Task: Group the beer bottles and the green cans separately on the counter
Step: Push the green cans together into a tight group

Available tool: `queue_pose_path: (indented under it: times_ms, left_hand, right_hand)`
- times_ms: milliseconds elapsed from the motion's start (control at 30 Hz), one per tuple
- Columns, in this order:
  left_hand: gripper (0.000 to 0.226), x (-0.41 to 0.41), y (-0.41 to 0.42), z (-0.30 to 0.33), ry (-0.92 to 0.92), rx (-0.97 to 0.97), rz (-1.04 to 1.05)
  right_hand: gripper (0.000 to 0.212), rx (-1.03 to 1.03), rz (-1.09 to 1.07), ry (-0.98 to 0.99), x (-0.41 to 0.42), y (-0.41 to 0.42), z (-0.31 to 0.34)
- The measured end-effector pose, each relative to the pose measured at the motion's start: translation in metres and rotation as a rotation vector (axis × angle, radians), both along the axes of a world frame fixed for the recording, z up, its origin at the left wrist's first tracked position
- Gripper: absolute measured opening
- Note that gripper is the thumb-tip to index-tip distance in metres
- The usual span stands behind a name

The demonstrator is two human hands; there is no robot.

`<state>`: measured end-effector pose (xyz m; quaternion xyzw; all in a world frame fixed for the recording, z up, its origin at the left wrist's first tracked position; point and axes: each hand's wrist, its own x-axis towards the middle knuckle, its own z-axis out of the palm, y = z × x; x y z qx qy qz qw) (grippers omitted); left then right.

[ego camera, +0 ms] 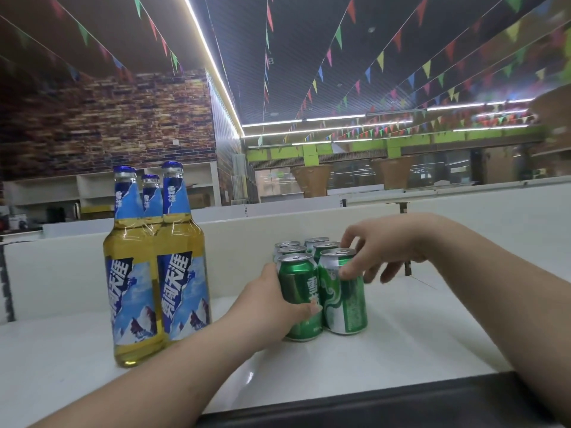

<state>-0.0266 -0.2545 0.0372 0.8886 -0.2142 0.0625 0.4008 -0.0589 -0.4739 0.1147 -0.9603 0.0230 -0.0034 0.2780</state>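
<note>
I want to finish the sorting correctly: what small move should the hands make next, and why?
Probably let go and draw both hands back. The left hand wraps the front-left can, and the right hand touches the front-right can. All six cans already stand packed together, apart from the three beer bottles on the counter.

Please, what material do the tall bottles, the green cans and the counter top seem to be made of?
Beer bottles: probably clear glass, glossy; the yellow liquid shows through and light glints on the shoulders; labels look like printed paper or film.
Green cans: most likely aluminium, with bare silver tops, pull tabs and shiny painted sides.
Counter: smooth white glossy surface, reflecting light; stone or laminate, I cannot tell.
</note>
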Motion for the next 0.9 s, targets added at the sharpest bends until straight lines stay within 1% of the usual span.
queue_pose_path:
  times_ms: [100,233,367,433,500,533,600,633,667,767,800,900]
  left_hand:
    - [0.073,0.003,-0.001,-0.001,0.009,-0.018,-0.002]
    - [0.072,0.007,0.0,-0.002,0.046,-0.078,-0.04]
    - [0.072,0.007,0.0,-0.002,0.046,-0.118,-0.069]
    - [0.075,0.007,0.001,-0.004,0.021,-0.115,-0.071]
    - [0.076,0.006,0.001,-0.005,0.003,-0.106,-0.067]
    - [0.077,0.006,0.001,-0.005,-0.003,-0.101,-0.062]
    - [0.079,0.006,0.001,-0.005,-0.012,-0.09,-0.051]
    - [0.08,0.006,0.001,-0.005,-0.014,-0.084,-0.048]
    - [0.081,0.005,0.001,-0.005,-0.016,-0.081,-0.047]
    - [0.082,0.006,0.001,-0.005,-0.019,-0.085,-0.051]
    - [0.081,0.006,0.001,-0.006,-0.02,-0.092,-0.053]
    - [0.079,0.007,0.0,-0.006,-0.014,-0.114,-0.054]
  right_hand:
    - [0.079,-0.044,-0.008,0.006,0.009,0.007,-0.008]
    - [0.078,0.044,0.0,-0.052,0.013,0.001,-0.01]
    - [0.081,0.099,0.062,-0.026,0.008,-0.003,-0.009]
    - [0.086,0.083,0.076,-0.022,0.005,-0.002,-0.007]
    - [0.09,-0.001,0.06,-0.043,0.004,0.003,-0.007]
    - [0.088,-0.062,0.034,-0.073,0.004,0.007,-0.008]
    - [0.076,-0.163,-0.021,-0.161,0.006,0.014,-0.011]
    - [0.07,-0.182,-0.038,-0.192,0.007,0.015,-0.012]
    - [0.065,-0.176,-0.042,-0.207,0.007,0.015,-0.011]
    - [0.055,-0.064,0.003,-0.194,0.003,0.008,-0.004]
    - [0.056,-0.046,0.022,-0.19,0.0,0.005,-0.002]
    - [0.069,-0.035,0.07,-0.197,-0.003,0.001,0.0]
